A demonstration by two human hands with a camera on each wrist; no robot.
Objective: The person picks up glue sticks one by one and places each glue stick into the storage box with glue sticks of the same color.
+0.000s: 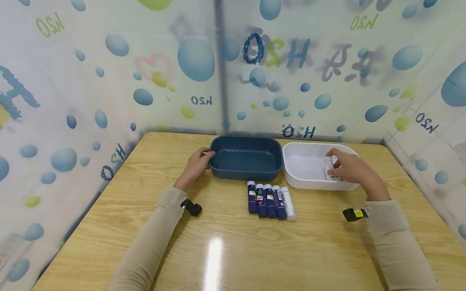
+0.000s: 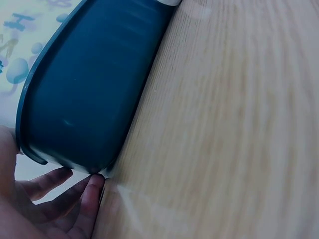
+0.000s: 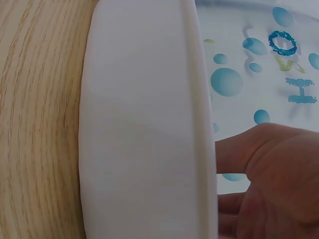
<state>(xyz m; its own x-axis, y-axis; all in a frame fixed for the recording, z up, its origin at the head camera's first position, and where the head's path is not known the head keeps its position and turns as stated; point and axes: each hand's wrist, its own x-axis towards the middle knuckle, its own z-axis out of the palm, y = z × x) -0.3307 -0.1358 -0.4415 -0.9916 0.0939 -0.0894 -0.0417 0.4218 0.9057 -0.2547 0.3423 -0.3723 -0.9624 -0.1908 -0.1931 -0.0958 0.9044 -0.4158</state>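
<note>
My left hand holds the left end of a dark blue plastic tray, its thumb side at the rim. In the left wrist view, fingertips touch the low outer wall of that tray. Inside a white plastic tray on the right, my right hand pinches a small white item with printing on it; its kind is unclear. From the right wrist, the tray's white side wall hides the fingertips and the item.
Several dark blue glue sticks with white caps lie in a row in front of the trays, a white stick at the right end. The wooden table meets a patterned curtain at the back.
</note>
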